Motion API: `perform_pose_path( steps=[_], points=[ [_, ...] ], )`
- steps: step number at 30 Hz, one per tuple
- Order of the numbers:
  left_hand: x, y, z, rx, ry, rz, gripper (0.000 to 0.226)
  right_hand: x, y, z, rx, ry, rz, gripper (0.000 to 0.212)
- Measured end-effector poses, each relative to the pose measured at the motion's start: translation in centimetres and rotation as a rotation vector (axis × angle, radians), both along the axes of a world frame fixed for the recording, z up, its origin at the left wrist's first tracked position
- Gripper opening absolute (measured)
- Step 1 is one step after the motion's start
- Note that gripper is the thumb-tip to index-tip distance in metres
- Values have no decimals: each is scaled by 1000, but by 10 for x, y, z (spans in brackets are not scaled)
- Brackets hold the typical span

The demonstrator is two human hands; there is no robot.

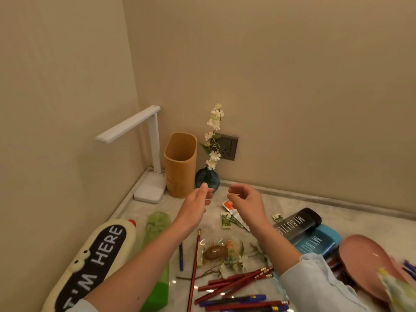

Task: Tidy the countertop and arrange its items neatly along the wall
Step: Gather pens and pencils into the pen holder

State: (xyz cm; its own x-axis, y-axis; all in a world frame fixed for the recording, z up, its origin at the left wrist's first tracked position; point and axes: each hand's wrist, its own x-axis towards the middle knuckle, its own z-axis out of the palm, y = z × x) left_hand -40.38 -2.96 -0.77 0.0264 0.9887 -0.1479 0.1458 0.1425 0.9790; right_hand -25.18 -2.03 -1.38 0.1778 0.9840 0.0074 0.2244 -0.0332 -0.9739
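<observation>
Table items: the clutter lies spread over my pale marble table (337, 212), most of it well short of the wall.
Along the wall: a white desk lamp (144, 154) stands in the corner, a bamboo holder (180, 165) just beside it, then a dark blue vase (207, 179) with a sprig of white flowers (215, 136), in front of a grey wall socket (227, 146).
Left hand: my left hand (198, 206) is raised above the table near the vase, palm turned inward, fingers loosely curled and holding nothing.
Right hand: my right hand (245, 203) hovers opposite it, wrist bent, fingers curled down with thumb and forefinger close together; I cannot tell whether anything is pinched between them.
Arms: both forearms reach forward from the bottom edge, the right one in a light blue sleeve (315, 282).
Under my hands: an orange and white sachet (229, 206) and small green packets (227, 220) lie flat.
Nearer me: a wrapped snack (220, 249), loose red pencils (238, 280) and blue pens (234, 299).
Left side: a green bottle (157, 224) on its side, and a cream pencil case (94, 255) reading "I'M HERE".
Right side: a black bottle (299, 221) lies against a blue bottle (319, 242), with a pink dish (364, 260) beyond.
</observation>
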Motion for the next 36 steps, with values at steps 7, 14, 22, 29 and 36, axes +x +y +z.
perform_pose_path(
  steps=[7, 14, 22, 29, 36],
  points=[
    [-1, -33, -34, -27, 114, -85, 26, 5, -45, -40, -85, -1, 12, 20],
    [0, -50, -58, 21, 308, -208, 31, 7, -66, -53, -108, -39, -3, 26],
    [1, -78, -73, 350, 687, -387, 34, 16, -96, -59, -44, -221, -49, 31],
    [16, -102, -83, 549, 742, -370, 25, 18, -122, -64, 74, -235, -174, 38],
    [28, -129, -86, 528, 852, -456, 46, 32, -160, -74, 74, -217, -336, 39]
  ],
)
